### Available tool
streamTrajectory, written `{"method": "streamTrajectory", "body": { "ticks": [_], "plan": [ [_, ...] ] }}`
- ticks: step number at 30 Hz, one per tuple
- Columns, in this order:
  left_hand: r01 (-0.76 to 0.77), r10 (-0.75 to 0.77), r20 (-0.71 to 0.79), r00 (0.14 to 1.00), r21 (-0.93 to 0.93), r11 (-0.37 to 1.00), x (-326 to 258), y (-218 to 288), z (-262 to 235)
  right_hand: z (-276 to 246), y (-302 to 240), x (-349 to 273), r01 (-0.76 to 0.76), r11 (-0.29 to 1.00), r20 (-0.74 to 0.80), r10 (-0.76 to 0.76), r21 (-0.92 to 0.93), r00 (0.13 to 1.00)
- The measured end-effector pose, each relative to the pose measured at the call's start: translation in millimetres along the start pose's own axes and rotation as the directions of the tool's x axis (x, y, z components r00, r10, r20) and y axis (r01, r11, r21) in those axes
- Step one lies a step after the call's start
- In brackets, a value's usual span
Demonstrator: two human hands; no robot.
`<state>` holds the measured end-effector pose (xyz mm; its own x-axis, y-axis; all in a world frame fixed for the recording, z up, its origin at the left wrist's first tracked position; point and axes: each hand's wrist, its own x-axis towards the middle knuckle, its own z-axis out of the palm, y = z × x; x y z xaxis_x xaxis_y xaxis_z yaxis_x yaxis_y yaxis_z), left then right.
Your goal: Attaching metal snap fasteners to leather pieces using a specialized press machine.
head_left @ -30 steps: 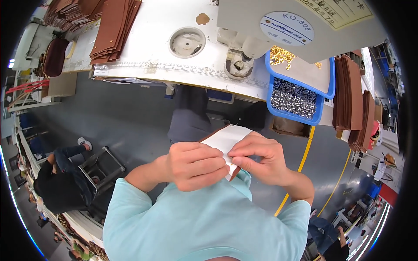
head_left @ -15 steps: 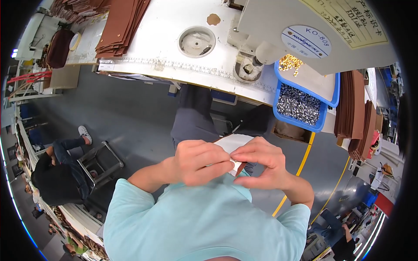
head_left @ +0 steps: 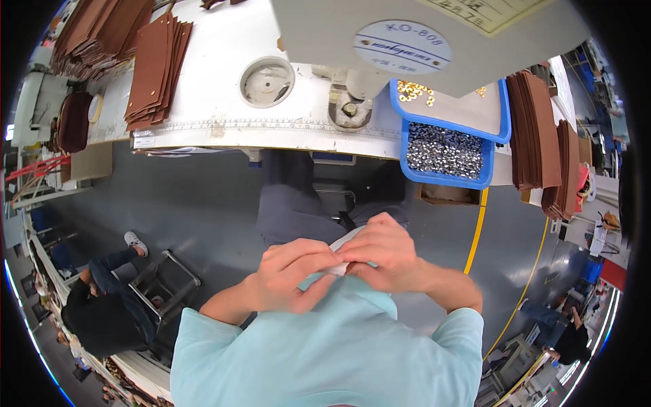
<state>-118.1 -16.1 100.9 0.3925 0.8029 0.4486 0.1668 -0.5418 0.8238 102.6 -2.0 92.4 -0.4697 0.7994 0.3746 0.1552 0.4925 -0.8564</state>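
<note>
Close against my chest, both hands grip a small piece of brown leather with a white backing (head_left: 338, 269). My left hand (head_left: 296, 270) pinches its left side between thumb and bent fingers. My right hand (head_left: 384, 252) is closed on the other side, with fingertips meeting the left ones. Most of the piece is hidden behind the fingers; its white side shows above and between them. Beyond my lap is the white worktable (head_left: 203, 136), with a grey-white press machine (head_left: 352, 108) at its front edge.
Right of the machine sit two blue trays, one with gold eyelets (head_left: 415, 91), one with silver metal rings (head_left: 444, 150). Brown leather stacks lie at left (head_left: 157, 71) and right (head_left: 532, 129). A seated person (head_left: 105, 312) and a metal-framed stool (head_left: 166, 285) are at left.
My view has shifted, so the table and trays sit differently in it. Both hands have drawn closer together, and the right fingers now cover more of the leather piece.
</note>
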Motion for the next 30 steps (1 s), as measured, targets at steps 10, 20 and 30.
{"method": "streamTrajectory", "body": {
  "ticks": [10, 20, 30],
  "plan": [
    [0.107, -0.144, 0.140, 0.980, 0.243, 0.964, -8, -2, 5, 25, 7, -21, 0.087, 0.982, -0.138, -0.111, -0.169, 0.984],
    [0.157, -0.193, 0.107, 0.975, 0.277, 0.948, 9, -8, -26, 10, 3, 7, -0.134, 0.983, -0.189, 0.109, -0.126, 0.976],
    [0.450, -0.451, -0.009, 0.893, -0.031, 0.892, 4, -7, -58, -7, 27, 10, -0.219, 0.953, 0.217, 0.263, -0.209, 0.940]
  ]
}}
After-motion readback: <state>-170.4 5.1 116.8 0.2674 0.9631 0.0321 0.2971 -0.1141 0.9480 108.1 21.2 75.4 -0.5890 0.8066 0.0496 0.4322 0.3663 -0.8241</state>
